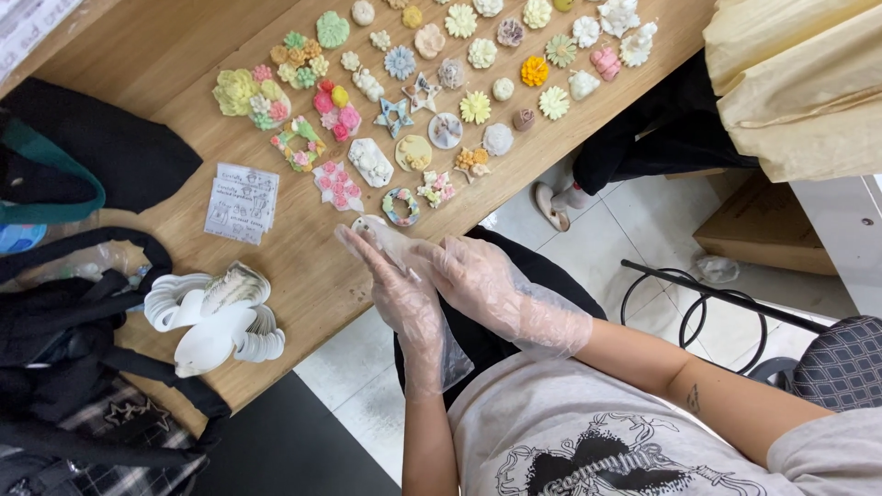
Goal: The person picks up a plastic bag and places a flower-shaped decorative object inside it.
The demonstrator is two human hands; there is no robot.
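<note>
I see both hands in thin clear plastic gloves, meeting just off the near edge of the wooden table (303, 276). My left hand (404, 298) is flat with fingers straight, while my right hand (482, 280) pinches the loose left glove (432, 354), which is wrinkled and see-through. Past them, pastel clay flowers (441, 83) cover the table; white scalloped trays (216, 317) lie left of the hands.
</note>
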